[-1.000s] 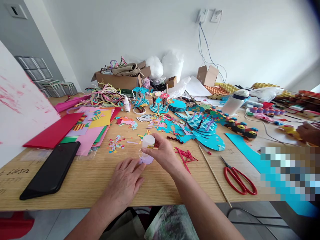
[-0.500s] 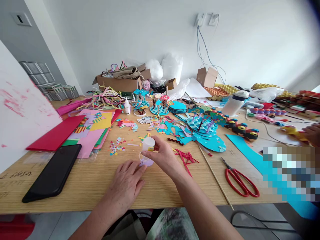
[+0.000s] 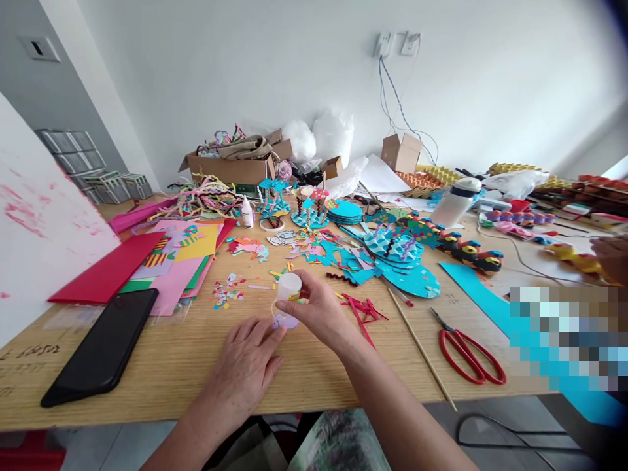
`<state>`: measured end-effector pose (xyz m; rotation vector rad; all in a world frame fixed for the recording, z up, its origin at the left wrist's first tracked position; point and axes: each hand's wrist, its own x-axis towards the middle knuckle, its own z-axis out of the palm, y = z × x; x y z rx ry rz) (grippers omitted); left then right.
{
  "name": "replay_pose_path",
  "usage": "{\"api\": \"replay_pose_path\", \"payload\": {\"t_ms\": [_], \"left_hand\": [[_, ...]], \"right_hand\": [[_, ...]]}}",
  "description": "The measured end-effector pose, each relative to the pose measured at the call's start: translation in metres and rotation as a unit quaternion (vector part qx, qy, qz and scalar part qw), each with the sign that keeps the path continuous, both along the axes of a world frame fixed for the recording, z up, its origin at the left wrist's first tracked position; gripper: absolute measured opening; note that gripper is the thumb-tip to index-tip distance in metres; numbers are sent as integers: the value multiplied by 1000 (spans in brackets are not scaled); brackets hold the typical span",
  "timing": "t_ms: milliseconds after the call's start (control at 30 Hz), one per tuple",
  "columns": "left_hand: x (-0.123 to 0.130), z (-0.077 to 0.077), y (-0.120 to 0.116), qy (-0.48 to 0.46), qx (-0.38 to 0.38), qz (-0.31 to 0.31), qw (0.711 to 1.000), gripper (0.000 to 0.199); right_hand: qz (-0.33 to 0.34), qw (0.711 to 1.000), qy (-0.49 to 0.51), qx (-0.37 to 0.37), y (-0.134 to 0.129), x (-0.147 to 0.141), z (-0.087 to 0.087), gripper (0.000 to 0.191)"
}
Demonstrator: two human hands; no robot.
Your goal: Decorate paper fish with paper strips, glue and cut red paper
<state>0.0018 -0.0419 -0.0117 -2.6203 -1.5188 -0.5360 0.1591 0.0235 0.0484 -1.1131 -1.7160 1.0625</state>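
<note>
My right hand (image 3: 318, 309) is closed around a small whitish bottle (image 3: 289, 286), tilted over a purple paper piece (image 3: 286, 321) on the wooden table. My left hand (image 3: 251, 353) lies on the table with its fingers stretched out, the fingertips at the left edge of the purple piece. Between the hands, the bottle's lower end is close to the paper; whether they touch cannot be made out. Small paper scraps (image 3: 228, 292) lie to the left, and red strips (image 3: 366, 311) lie to the right.
A black phone (image 3: 103, 347) and coloured paper sheets (image 3: 169, 294) lie on the left. Red-handled scissors (image 3: 471, 356), a thin stick (image 3: 422, 347) and a blue strip (image 3: 483, 297) are on the right. Blue paper crafts (image 3: 392, 245) stand behind. A person's hand (image 3: 611, 255) shows at the right edge.
The view has shifted slightly. My hands, the bottle and the purple paper keep nearly the same places relative to each other.
</note>
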Motion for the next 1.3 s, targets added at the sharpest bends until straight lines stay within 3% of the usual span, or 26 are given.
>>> {"api": "replay_pose_path", "payload": {"t_ms": [833,1300], "left_hand": [[0,0,0,4,10,3,1000,33],[1,1,0,5,-9,4,1000,37]], "right_hand": [[-35,996,-58,54,-7,-1,8,21],[-32,999,19,18,2,-3,1,20]]}}
